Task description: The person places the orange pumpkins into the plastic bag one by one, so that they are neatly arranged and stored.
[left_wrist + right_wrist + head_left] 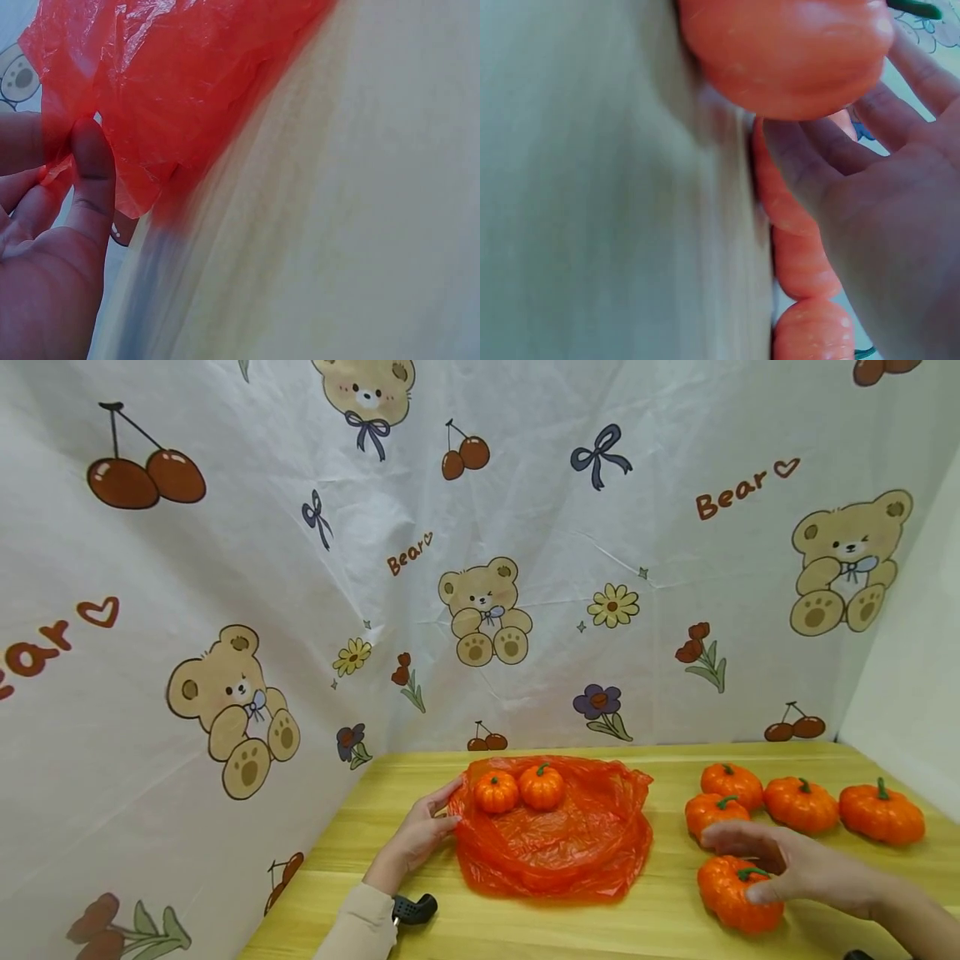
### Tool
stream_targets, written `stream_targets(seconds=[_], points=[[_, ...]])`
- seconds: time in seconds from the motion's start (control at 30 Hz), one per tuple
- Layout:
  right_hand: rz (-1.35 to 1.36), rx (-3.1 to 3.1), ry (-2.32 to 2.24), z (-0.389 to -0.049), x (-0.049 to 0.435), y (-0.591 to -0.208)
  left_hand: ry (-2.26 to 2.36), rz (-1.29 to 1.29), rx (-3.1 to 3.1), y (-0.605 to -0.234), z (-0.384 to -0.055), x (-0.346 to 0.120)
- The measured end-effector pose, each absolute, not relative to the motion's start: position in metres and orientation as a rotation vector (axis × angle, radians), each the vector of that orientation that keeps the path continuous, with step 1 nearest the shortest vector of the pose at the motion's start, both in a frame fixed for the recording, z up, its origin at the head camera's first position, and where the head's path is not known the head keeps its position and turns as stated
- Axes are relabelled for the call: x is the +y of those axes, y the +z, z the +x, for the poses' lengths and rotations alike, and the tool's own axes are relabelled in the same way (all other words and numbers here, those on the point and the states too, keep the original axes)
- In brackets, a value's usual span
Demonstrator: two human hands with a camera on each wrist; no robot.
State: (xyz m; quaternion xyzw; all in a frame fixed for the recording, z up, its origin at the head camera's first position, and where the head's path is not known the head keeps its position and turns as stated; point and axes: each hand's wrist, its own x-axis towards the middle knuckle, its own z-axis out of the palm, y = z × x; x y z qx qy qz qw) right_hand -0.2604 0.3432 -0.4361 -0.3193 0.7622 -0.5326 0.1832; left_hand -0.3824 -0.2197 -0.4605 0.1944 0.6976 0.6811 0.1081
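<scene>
A red plastic bag [555,852] lies with its mouth spread wide, two small orange pumpkins with green stems inside: one pumpkin [496,792] at left, another pumpkin [542,787] beside it. My left hand [423,831] pinches the bag's left edge between thumb and fingers; the left wrist view shows the thin film [97,90] between them. At right, my right hand [795,860] arches over the nearest pumpkin [731,897], thumb at its near side and fingers reaching behind. In the right wrist view this pumpkin [787,52] covers the tips of the loosely spread fingers [892,116].
Behind the right hand sit several more pumpkins: one pumpkin [716,812] close to its fingers, others [801,804] further back and right. The wooden table [525,935] meets a bear-printed cloth [525,710] at the back and left. A white wall [911,693] stands at right.
</scene>
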Motion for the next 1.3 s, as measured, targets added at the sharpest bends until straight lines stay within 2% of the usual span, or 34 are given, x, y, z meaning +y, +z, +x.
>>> stream_targets(seconds=[0.7,1.3], points=[[-0.885,2.222,-1.371,-0.266,0.353,-0.455,2.004,0.557,2.051,-0.461,-0.384,-0.218],[-0.841,2.289,-1.280,-0.266,0.350,-0.454,2.013,0.552,2.057,-0.463,-0.384,-0.219]])
